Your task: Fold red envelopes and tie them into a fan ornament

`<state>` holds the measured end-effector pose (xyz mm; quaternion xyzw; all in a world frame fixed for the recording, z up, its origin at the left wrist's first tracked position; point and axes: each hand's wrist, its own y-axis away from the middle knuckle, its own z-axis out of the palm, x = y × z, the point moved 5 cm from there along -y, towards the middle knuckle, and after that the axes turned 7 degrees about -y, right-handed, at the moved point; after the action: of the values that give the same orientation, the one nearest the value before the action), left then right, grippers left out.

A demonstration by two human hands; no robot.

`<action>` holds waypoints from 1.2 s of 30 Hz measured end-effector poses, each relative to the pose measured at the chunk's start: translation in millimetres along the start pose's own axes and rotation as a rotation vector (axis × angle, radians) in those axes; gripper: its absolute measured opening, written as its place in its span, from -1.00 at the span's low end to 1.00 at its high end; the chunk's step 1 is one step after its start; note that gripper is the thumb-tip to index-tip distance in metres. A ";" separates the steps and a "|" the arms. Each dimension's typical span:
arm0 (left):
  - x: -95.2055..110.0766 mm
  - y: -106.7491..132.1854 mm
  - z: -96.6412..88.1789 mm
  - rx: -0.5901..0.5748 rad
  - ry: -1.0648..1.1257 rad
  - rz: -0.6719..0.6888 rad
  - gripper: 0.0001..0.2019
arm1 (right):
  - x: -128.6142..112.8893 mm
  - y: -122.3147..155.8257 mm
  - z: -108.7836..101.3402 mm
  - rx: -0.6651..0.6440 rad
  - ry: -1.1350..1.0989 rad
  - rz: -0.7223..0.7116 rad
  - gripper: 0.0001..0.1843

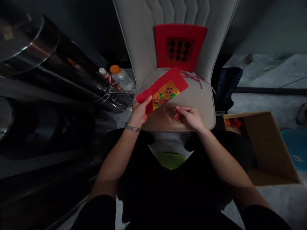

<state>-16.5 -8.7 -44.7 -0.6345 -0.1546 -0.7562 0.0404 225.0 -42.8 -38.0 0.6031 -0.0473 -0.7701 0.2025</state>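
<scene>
My left hand (139,113) grips the lower left end of a red envelope (164,80) with a gold panel of purple and green diamonds, thumb on its face. The envelope is tilted above the seat of a padded chair (201,108). My right hand (188,116) is closed in a pinch on a thin string (168,115), which hangs near the envelope's lower edge; its full run is hard to see. Against the chair's backrest leans a larger red card piece (161,44) with a dark diamond-patterned panel. Pinkish-red cords (195,77) lie on the seat in front of it.
On the left, an orange-capped bottle (123,79) and a white-capped bottle (111,81) stand beside the chair, near shiny black cylinders (72,73). An open cardboard box (275,147) with red items (232,122) stands at right. Something green (171,159) is below, between my legs.
</scene>
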 end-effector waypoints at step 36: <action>60.7 71.0 22.9 -0.051 -0.626 0.766 -0.81 | 30.0 -17.5 13.2 0.166 0.265 -0.228 -0.36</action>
<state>11.8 -61.4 30.6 -0.8433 0.1033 -0.4636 0.2515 202.3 -40.1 -67.4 0.7151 -0.0148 -0.6955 0.0682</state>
